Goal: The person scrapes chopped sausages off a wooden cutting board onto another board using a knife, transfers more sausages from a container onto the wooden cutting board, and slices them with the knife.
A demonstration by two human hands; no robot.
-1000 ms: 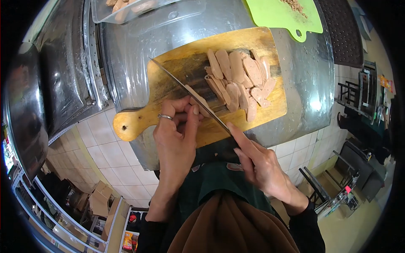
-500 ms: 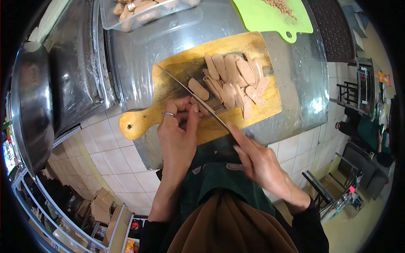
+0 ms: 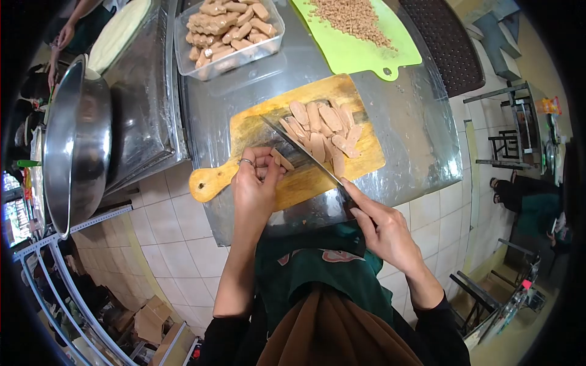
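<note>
A yellow-brown wooden cutting board (image 3: pixel 247 126) lies on the metal table. My left hand (image 3: pixel 255 183), with a ring on one finger, pinches a short piece of sausage (image 3: pixel 282 160) against the board near its handle. In my right hand (image 3: pixel 386 230) is a long knife (image 3: pixel 310 155), its thin blade slanting across the board to the right of that piece. The blade is apart from the held piece and close to a pile of sausage slices (image 3: pixel 318 125). My right fingers wrap round the knife's handle and hide most of it.
Sausages fill a clear plastic tub (image 3: pixel 229 63) at the back left. Chopped bits (image 3: pixel 354 21) lie on a green cutting board (image 3: pixel 332 58) behind. A large steel bowl (image 3: pixel 79 146) is at left. Other people's arms (image 3: pixel 64 33) show at far left, and a seated person (image 3: pixel 531 204) at right.
The view has shifted, showing more of the tub and green board. The knife has moved right, off the sausage piece, to beside the pile. The lone slice beyond the blade no longer lies apart.
</note>
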